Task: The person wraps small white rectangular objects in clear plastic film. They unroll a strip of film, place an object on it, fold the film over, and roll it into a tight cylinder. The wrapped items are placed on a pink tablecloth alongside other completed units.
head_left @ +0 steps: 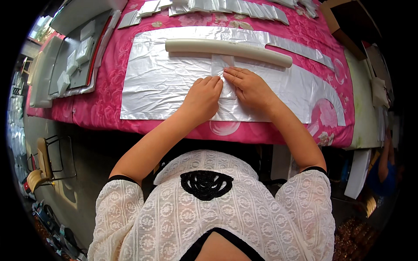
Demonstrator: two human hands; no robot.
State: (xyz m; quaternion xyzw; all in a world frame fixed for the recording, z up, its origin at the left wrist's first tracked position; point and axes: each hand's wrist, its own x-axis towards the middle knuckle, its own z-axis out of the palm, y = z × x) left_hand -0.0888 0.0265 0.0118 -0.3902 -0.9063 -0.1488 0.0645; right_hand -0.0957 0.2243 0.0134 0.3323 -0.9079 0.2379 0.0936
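A large sheet of silvery plastic film point(152, 87) lies wrinkled over the table. On it, in front of me, is a small folded piece of clear plastic film point(222, 61). My left hand point(203, 96) is closed at its left edge, fingers bent and pressed together. From the other side my right hand point(252, 88) bears on the same piece, its fingers held together and the tips near those of the left. The thumbs are mostly hidden. Just beyond both hands a long cream-coloured tube point(226, 48) rests across the sheet.
Stacks of folded plastic film packets point(213, 6) line the far side of the pink flowered tablecloth point(104, 82). At the left, several small packets point(84, 50) sit on a dark board point(78, 71). A cardboard box point(348, 26) stands far right; a chair point(41, 161) is lower left.
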